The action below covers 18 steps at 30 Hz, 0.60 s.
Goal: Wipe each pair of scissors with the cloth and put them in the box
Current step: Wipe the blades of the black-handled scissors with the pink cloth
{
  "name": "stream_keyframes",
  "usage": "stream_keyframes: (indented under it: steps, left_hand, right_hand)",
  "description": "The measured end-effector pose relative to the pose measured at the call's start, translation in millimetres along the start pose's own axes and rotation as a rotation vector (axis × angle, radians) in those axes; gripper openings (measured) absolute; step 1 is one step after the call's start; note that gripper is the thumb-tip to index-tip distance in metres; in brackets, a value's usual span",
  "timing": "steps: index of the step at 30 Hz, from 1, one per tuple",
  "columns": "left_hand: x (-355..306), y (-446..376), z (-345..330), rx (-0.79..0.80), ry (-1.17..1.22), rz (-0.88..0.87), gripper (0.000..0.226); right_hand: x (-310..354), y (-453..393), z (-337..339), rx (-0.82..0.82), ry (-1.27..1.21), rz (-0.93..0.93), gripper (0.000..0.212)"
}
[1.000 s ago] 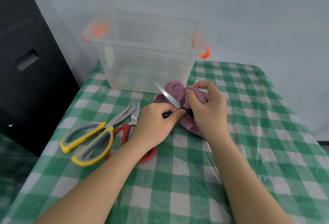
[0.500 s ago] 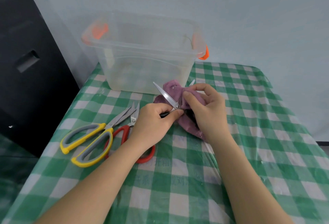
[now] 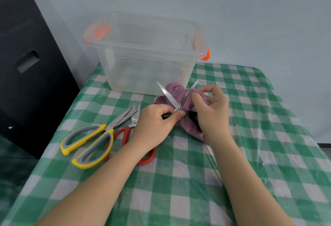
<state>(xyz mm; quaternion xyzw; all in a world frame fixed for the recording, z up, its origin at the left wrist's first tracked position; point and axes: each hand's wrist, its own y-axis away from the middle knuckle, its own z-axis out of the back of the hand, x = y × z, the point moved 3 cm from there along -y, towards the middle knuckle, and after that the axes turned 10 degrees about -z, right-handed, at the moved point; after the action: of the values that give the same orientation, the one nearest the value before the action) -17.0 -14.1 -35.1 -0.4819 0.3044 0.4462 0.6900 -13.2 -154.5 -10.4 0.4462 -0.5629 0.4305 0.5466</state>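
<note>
Head view: three pairs of scissors. Black-handled steel scissors (image 3: 173,100), blades spread, are gripped by the left hand (image 3: 157,121); the right hand (image 3: 211,111) pinches one purple cloth (image 3: 189,100) around a blade. Yellow-grey scissors (image 3: 93,139) and red-handled scissors (image 3: 125,134) lie on the green-checked table (image 3: 250,154) beside one clear plastic box (image 3: 146,60). Faint tablecloth print is unreadable.

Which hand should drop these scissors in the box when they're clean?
Probably the left hand. It already grips the black-handled scissors by the handle, and the clear box stands just behind it. The right hand is busy pinching the purple cloth around a blade.
</note>
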Motion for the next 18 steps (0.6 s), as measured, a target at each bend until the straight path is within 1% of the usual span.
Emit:
stream_keyframes:
  steps: [3,7,10,13,15,18]
  left_hand:
    - [0.3,-0.2,0.1,-0.006,-0.021,-0.015,0.02]
    - [-0.4,1.0,-1.3,-0.014,-0.072,-0.063,0.018]
    - [-1.1,1.3,-1.4,-0.01,-0.073,-0.072,0.019]
    - [-0.8,0.4,-0.6,-0.008,-0.05,-0.048,0.025]
    - [0.5,-0.8,-0.3,-0.01,-0.042,-0.04,0.027]
    - [2.2,-0.9,0.2,-0.019,-0.028,-0.035,0.022]
  right_hand:
    - [0.3,1.6,-2.0,0.021,0.073,0.052,0.009]
    - [-0.6,1.4,-3.0,-0.045,0.155,0.1,0.017]
    - [-1.9,0.0,-1.5,-0.056,0.12,0.061,0.02]
    - [-0.9,0.3,0.5,-0.04,0.039,0.035,0.018]
    - [0.9,2.5,0.3,-0.021,-0.034,0.051,0.018]
    - [2.4,5.5,-2.7,0.018,0.008,0.107,0.011]
